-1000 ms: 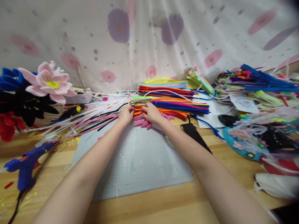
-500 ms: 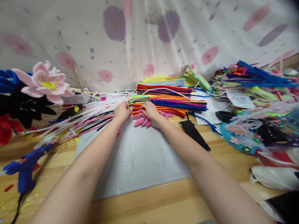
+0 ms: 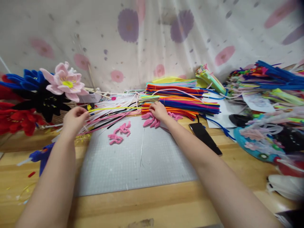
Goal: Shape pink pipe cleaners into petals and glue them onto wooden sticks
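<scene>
My left hand [image 3: 75, 119] pinches one end of a yellow pipe cleaner [image 3: 114, 109], which stretches across to a bundle of coloured pipe cleaners [image 3: 180, 109]. Over the left end of that bundle, my right hand [image 3: 158, 110] is closed with its fingers curled down on it; the fingertips are partly hidden. Pink bent pipe-cleaner petals [image 3: 149, 120] lie just below my right hand. More pink twisted pieces [image 3: 118, 133] rest on the grey cutting mat [image 3: 114, 171], and a thin wire [image 3: 142, 148] lies near its middle.
Fuzzy flowers, among them a pink one [image 3: 66, 82], stand at the left beside a blue glue gun [image 3: 41, 155], partly behind my left arm. To the right are a phone [image 3: 205, 137] and a blue decorated item [image 3: 247, 148]. More pipe-cleaner bundles line the patterned curtain [image 3: 152, 38].
My left hand has moved left, away from the bundle, drawing the yellow pipe cleaner out. My right hand stays at the bundle. The view has turned slightly left, and the pink twisted pieces are now uncovered.
</scene>
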